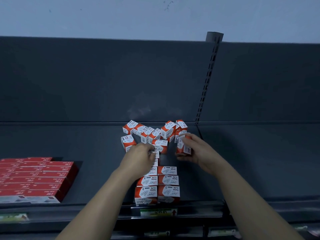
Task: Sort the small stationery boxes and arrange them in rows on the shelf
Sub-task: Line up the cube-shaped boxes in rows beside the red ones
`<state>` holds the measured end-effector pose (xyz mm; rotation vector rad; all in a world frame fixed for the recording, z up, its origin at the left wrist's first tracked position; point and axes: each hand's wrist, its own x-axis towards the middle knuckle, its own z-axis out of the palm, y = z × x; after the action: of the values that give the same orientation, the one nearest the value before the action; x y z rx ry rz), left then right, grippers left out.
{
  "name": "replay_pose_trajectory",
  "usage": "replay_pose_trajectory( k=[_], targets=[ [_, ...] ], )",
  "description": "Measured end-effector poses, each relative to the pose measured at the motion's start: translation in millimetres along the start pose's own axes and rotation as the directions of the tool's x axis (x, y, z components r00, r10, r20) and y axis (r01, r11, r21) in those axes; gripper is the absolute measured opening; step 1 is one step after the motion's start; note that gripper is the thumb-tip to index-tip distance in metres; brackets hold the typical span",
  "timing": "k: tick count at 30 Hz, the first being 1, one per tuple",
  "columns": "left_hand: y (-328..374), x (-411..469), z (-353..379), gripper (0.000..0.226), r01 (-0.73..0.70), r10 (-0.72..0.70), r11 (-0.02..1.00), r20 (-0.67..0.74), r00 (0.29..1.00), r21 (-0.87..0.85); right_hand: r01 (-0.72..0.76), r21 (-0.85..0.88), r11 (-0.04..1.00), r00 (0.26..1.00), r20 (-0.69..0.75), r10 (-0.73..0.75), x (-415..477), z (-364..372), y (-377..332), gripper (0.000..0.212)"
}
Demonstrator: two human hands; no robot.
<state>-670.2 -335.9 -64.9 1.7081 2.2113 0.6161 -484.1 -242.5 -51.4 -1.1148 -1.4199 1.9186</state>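
Row-filling: the right hand holds a box in a closed grip beside the loose pile at the shelf's back — next it should extend the shorter right row. The left hand pinches the left row's end box.

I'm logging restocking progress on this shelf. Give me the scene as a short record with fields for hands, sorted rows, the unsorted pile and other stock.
left hand: grips the end box at the far end of the left row
right hand: holds upright held boxes near the pile; count unclear
sorted rows: two, running front to back; right row shows three boxes, left row partly hidden by the arm
loose pile: jumbled paper clip boxes at the back of the shelf
other stock: flat red boxes stacked at left
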Motion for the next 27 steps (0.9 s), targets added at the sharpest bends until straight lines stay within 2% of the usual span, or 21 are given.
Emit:
replay_pose_trajectory(
  k=[2, 5, 7, 8, 10, 12, 13, 18, 21, 27],
  targets=[
    [-0.6, -1.4, 0.5, 0.022, 0.008, -0.008, 1.0, 0.001, 1.0, -0.007, -0.002, -0.02, 1.0, 1.0, -0.018, 0.001, 0.9, -0.8, 0.9, 0.022],
    [-3.7, -1.9, 1.6, 0.021, 0.009, -0.009, 1.0, 0.011, 1.0, -0.021, -0.025, 0.045, 0.999, 0.999, -0.022, 0.026, 1.1, -0.5, 0.2, 0.024],
    [-6.6, -1.6, 3.1, 0.021, 0.004, -0.004, 1.0, 0.02, 1.0, -0.031, -0.03, 0.0, 1.0, 0.999, -0.033, 0.03, 1.2, 0.4, 0.4, 0.026],
    [-7.7, -1.2, 3.8, 0.021, 0.005, -0.004, 0.999, 0.024, 1.0, -0.034, -0.028, -0.075, 0.997, 0.999, -0.034, 0.026, 1.1, 1.1, 0.3, 0.028],
    [-9.0, -1.1, 5.0, 0.021, 0.003, -0.002, 0.999, 0.025, 1.0, -0.038, 0.001, -0.383, 0.924, 1.0, -0.024, -0.011, 0.6, 1.2, -1.8, 0.029],
    [-9.7, -2.2, 6.7, 0.021, 0.001, 0.0, 0.998, 0.023, 1.0, -0.063, 0.062, -0.689, 0.723, 0.998, 0.023, -0.064, 0.1, 3.2, -5.1, 0.03],
    [-10.2, -3.3, 7.6, 0.019, 0.002, 0.0, 0.997, 0.02, 1.0, -0.082, 0.095, -0.756, 0.648, 0.995, 0.055, -0.081, 0.4, 6.0, -6.0, 0.029],
    [-13.5, -6.2, 11.7, 0.016, -0.01, 0.009, 0.993, -0.003, 1.0, -0.118, 0.116, -0.836, 0.537, 0.984, 0.169, 0.052, -0.5, 21.6, -4.9, 0.025],
    [-13.8, -6.5, 12.8, 0.016, -0.026, 0.023, 0.994, -0.025, 0.999, -0.108, 0.096, -0.844, 0.528, 0.98, 0.172, 0.097, -1.8, 25.7, -5.8, 0.026],
    [-17.6, -4.5, 9.9, 0.019, -0.051, 0.05, 0.992, -0.008, 0.999, -0.115, 0.127, -0.857, 0.5, 0.982, 0.18, 0.058, -0.5, 23.9, -9.1, 0.025]
  ],
)
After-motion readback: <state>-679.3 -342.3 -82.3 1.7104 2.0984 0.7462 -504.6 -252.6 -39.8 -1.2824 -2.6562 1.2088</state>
